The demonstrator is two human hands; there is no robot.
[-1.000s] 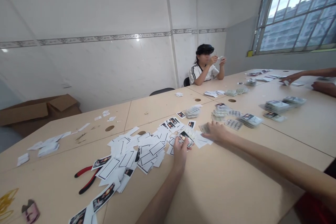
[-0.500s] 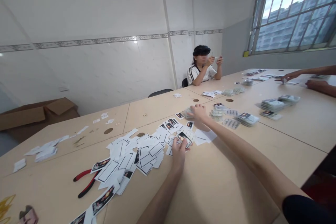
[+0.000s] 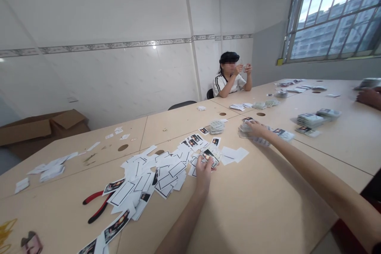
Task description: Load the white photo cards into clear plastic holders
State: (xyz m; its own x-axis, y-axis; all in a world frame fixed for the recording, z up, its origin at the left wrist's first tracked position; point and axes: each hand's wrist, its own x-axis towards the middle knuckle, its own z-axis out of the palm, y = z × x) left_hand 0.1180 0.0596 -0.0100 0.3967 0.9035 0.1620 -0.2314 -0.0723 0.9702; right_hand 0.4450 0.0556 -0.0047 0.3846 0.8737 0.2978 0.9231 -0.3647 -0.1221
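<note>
My left hand (image 3: pixel 204 170) is closed on a small card pack (image 3: pixel 210 156) with a dark printed picture, just above the edge of the paper pile. Farther right, my right hand (image 3: pixel 258 128) reaches to a stack of clear-wrapped packs (image 3: pixel 244 130), its fingers stretched over the stack's top and touching it. The fingertips are small and partly hidden, and no pack is lifted. Another stack of wrapped packs (image 3: pixel 217 127) stands left of that hand. White cards with black borders (image 3: pixel 171 168) lie in a loose pile left of my left hand, some with dark pictures.
Red-handled pliers (image 3: pixel 97 205) lie beside the pile. More wrapped packs (image 3: pixel 309 119) stand at right. A person (image 3: pixel 229 77) sits across the table, holding something small. Another person's hand (image 3: pixel 369 97) rests at far right. A cardboard box (image 3: pixel 44 131) stands beyond the table's left side.
My right hand has moved right, from the left stack of packs to the stack beside it. The left hand stays put with its pack. The co-worker's hands at far right have drawn back.
</note>
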